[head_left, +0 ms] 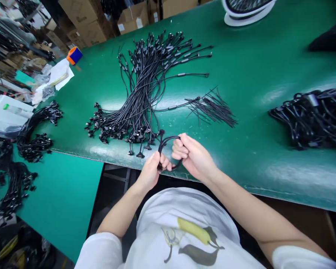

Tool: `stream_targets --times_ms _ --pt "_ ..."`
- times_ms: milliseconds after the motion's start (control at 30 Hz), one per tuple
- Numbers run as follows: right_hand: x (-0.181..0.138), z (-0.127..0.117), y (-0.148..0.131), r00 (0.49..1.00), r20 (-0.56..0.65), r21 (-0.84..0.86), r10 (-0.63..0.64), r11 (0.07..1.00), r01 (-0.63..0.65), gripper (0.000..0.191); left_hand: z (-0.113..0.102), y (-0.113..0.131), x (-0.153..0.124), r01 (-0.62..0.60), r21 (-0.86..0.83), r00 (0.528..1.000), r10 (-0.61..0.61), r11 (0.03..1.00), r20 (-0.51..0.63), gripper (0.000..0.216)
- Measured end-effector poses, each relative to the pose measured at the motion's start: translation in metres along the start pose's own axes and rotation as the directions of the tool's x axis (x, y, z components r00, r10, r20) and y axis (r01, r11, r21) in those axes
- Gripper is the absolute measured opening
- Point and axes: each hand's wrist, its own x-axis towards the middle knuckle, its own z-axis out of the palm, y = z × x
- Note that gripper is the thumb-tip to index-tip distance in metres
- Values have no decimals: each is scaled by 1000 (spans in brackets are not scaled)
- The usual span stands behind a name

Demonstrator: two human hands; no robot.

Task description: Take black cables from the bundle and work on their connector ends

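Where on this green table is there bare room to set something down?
The green table shows bare surface between the thin black strips and the coiled cables, and more beyond, toward the white-rimmed object. It is crowded around the loose cable pile, just beyond the left hand.

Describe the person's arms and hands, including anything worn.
The left hand and right hand wear no gloves; no watch shows on either wrist. White short sleeves leave the forearms bare, part of a white T-shirt printed with a yellow shape and dark leaves.
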Motion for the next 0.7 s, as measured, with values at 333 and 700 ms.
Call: stream_targets --times_ms 333,700 --pt "-5 9 19 999 -32 -194 -31 981 24 41 -4 -18 -6 -10 660 995 -59 751 82 60" --pt "9 3 3 992 87 6 93 996 -94 36 -1 -19 -3 350 157 857 -383 924 346 43"
